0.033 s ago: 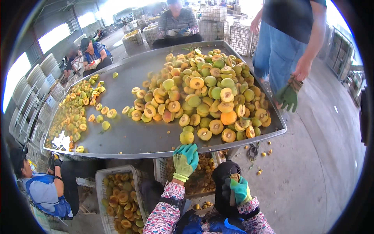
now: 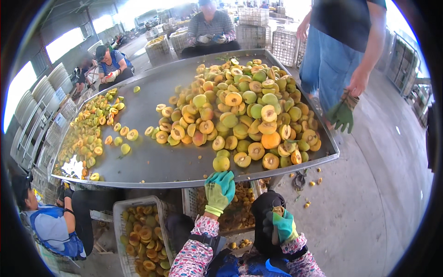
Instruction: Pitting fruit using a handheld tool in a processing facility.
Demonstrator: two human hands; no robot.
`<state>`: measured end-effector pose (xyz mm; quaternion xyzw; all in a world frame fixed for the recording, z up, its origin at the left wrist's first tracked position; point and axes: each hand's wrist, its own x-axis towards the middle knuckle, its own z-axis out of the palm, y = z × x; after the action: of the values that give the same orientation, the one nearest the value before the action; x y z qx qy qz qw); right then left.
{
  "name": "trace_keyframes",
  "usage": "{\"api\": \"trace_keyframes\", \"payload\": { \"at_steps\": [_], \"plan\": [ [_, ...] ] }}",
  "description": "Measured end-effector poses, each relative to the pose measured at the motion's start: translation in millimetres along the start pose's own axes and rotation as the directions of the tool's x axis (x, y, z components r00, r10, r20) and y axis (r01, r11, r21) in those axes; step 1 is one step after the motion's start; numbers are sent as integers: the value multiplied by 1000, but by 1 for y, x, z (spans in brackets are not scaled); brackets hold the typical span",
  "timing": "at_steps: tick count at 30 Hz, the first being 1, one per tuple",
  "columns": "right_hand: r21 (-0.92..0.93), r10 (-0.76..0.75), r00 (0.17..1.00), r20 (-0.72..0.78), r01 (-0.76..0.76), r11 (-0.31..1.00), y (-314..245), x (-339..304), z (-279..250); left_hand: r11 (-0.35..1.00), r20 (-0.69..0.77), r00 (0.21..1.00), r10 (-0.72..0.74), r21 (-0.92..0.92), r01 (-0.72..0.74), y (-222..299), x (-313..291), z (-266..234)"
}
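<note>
Two gloved hands, piled fruit

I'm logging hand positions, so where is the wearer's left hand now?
In the head view, the gloved left hand is below centre, at the metal table's near rim, just below a yellow-green fruit.

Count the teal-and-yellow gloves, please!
2: one on the left hand, by the metal table; one on the right hand, beside the dark leg. Others may be hidden.
</note>
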<state>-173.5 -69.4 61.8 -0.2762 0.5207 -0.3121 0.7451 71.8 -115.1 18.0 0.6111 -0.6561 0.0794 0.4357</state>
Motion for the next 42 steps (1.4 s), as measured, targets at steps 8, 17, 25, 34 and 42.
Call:
{"api": "trace_keyframes", "payload": {
  "at_steps": [8,17,25,34,42],
  "plan": [
    [-31,-119,992,35,120,992,26,21,-19,1000,-7,1000,22,7,-22,0,1,-1],
    [-171,-240,969,56,246,954,61,56,-50,998,-66,997,46,35,-43,-3,-4,3],
    [-124,-312,950,25,313,942,89,81,-66,1000,-21,1000,4,1,-4,0,-2,-3],
    [-65,-244,969,34,245,967,67,65,-51,1000,-60,998,23,3,-23,-1,-2,-1],
    [-223,-337,941,17,332,916,60,55,-48,1000,-27,999,19,9,-18,3,0,-3]
  ]
}}
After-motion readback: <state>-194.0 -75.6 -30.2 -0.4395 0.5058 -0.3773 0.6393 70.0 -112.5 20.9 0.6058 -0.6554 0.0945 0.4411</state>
